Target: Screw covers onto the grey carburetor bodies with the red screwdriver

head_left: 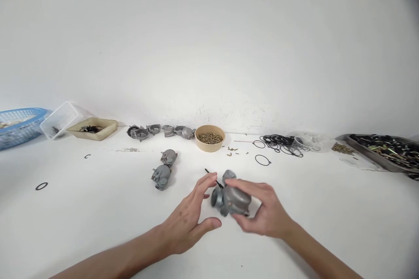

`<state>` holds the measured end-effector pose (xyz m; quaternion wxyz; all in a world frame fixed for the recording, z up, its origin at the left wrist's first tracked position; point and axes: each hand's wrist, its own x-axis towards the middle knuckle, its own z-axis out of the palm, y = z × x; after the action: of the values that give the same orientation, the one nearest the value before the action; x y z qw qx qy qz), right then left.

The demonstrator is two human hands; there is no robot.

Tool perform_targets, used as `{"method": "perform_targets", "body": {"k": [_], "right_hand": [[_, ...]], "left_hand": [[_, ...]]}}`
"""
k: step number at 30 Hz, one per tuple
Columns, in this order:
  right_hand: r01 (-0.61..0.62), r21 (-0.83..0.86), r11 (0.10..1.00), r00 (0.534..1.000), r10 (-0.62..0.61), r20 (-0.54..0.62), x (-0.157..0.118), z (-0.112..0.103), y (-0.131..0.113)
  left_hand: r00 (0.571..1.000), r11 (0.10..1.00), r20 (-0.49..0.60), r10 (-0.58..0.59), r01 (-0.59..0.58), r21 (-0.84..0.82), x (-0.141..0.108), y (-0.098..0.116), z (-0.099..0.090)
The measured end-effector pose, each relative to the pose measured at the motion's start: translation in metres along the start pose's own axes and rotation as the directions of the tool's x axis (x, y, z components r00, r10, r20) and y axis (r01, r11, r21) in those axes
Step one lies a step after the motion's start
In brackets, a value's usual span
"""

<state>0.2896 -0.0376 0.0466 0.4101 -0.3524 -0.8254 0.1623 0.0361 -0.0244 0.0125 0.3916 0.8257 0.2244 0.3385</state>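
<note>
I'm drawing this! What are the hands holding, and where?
The right hand grips a grey part by its rounded body; the left hand is open beside it.

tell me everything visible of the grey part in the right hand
The grey part looks like cast metal, blurred: a rounded body, a round opening facing left, a lump on its far side. A black piece shows at its upper left. The right hand grips it over the table; the left hand is beside it.
</note>
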Motion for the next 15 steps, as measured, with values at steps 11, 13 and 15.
{"method": "perform_targets", "body": {"k": [11,13,15], "right_hand": [[-0.792,-0.539,0.286,0.588,0.596,-0.547,-0.017,-0.133,0.104],[-0.808,-0.554,0.2,0.534,0.646,-0.545,-0.023,-0.147,0.113],[-0.809,-0.566,0.162,0.51,0.671,-0.537,-0.028,-0.152,0.118]], "left_hand": [[0.972,0.977,-0.205,-0.114,0.147,0.154,0.005,0.03,-0.039],[0.952,0.971,-0.255,-0.171,0.207,0.12,0.004,0.039,-0.045],[0.928,0.966,-0.299,-0.223,0.252,0.062,-0.003,0.05,-0.046]]}}
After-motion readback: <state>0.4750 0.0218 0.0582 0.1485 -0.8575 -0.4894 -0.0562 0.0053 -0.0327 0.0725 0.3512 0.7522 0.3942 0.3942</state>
